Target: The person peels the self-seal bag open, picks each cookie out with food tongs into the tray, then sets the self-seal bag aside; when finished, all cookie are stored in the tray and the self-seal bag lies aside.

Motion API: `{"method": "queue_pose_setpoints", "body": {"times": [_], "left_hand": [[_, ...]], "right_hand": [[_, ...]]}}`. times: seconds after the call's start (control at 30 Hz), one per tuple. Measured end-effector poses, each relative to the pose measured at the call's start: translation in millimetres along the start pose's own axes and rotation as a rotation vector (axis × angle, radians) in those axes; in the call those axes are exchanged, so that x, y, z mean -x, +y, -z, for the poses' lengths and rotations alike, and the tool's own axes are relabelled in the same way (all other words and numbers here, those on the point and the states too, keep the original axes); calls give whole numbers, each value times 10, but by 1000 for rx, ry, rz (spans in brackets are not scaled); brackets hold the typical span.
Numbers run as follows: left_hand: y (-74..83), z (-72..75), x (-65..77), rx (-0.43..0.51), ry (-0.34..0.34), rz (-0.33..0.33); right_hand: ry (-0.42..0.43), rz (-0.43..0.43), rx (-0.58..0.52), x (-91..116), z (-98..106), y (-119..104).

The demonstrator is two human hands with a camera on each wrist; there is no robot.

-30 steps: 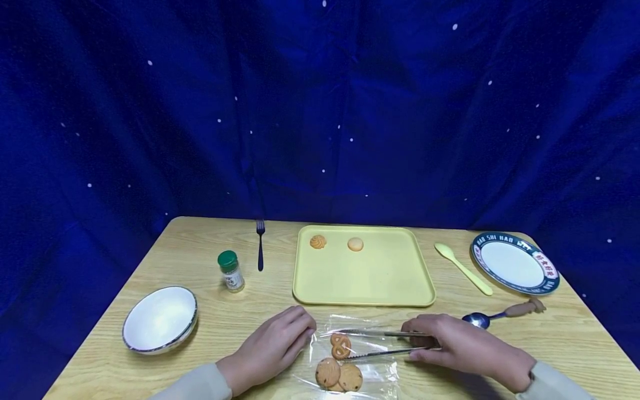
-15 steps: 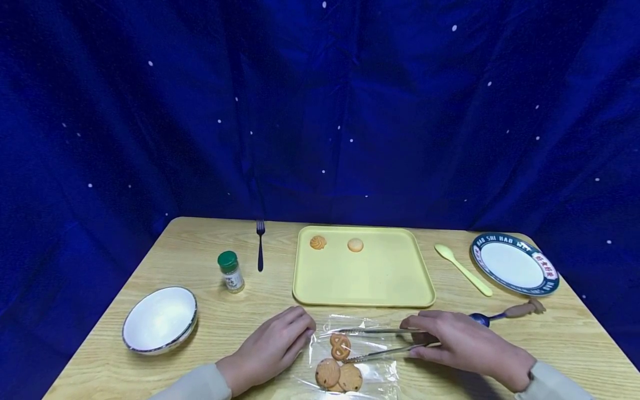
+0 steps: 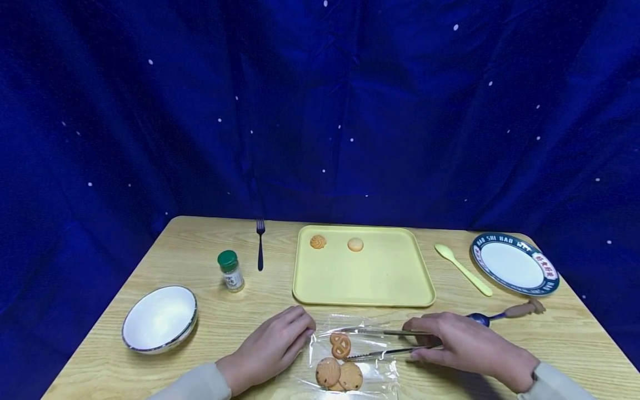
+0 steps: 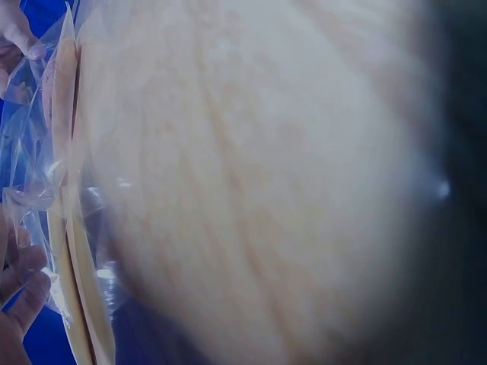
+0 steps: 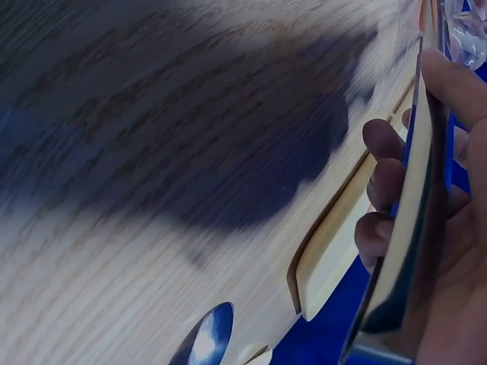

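At the front of the table lies a clear plastic bag (image 3: 382, 383). It holds a pretzel-shaped cookie (image 3: 340, 345) and several round cookies (image 3: 328, 372) that overlap. My left hand (image 3: 272, 347) pinches the bag's left edge; its fingers (image 4: 27, 285) and the plastic appear in the left wrist view. My right hand (image 3: 452, 344) grips metal tongs (image 3: 377, 353) from the right side. The tongs' arms stand apart, with the tips inside the bag, one beyond the pretzel cookie and one on its near side. The tongs' handle end appears large in the right wrist view.
Behind the bag is a yellow tray (image 3: 385, 272) with a swirl cookie (image 3: 318, 241) and a round cookie (image 3: 355, 244). A bowl (image 3: 160, 319), shaker (image 3: 231, 271) and fork (image 3: 260, 244) stand left. A yellow spoon (image 3: 462, 269), wood-handled spoon (image 3: 520, 309) and plate (image 3: 515, 264) lie right.
My right hand and the tongs shift very slightly, ending a touch to the right. The left hand, the bag and the cookies look unchanged.
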State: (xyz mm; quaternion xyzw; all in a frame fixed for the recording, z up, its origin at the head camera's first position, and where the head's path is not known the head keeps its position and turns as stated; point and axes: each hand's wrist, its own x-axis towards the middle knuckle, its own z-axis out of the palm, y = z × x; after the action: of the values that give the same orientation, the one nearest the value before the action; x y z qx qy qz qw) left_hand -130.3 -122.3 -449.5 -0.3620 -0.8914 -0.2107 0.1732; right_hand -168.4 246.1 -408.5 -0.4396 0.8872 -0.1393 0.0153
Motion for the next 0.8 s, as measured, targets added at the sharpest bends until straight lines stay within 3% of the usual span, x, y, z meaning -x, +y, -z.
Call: {"method": "queue_pose_setpoints", "body": {"times": [0.47,0.8], "left_hand": [[0,-9,-5,-8,-5,3],[-12,-12,-16,-15,-7,7]], "right_hand": [[80,62,21,57,4,24],[115,67,-53,304,125,119]]}}
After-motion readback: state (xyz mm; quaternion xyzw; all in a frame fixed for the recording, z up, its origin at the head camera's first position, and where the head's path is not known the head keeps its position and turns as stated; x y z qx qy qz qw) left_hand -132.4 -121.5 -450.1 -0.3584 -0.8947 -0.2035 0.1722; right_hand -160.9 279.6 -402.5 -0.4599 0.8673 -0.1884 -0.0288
